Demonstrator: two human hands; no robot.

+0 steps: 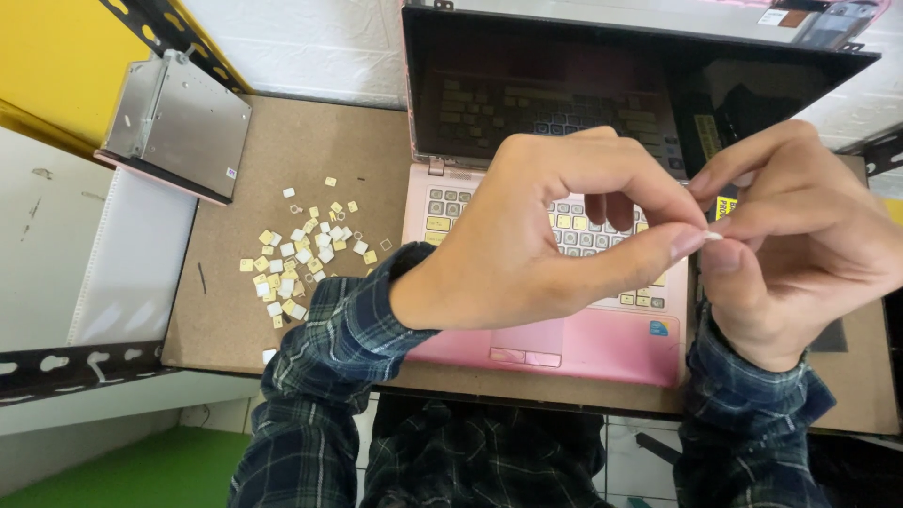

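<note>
Above the keyboard: both hands are meeting in mid-air over the open pink laptop (564, 348), fingertip to fingertip.
Held thing: a tiny white plastic piece (715, 236), seemingly a key part, is sitting right at the junction of the two hands; too small to tell its long axis.
Direction: the piece is lying at the thumb tip of the left hand (546, 240) and at the fingertips of the right hand (800, 240), so neither hand is nearer.
Left hand pose: it is curling its fingers inward, thumb stretching rightward and pinching against the forefinger on the piece.
Right hand pose: it is closing thumb and forefinger on the same piece from the right, other fingers folding loosely.
Off to the left: a scatter of small cream and white square keycaps (301, 259) is lying on the brown board tabletop (226, 310), well apart from the hands.
Far left: a flat silver metal drive casing (179, 127) is resting at the board's corner.
</note>
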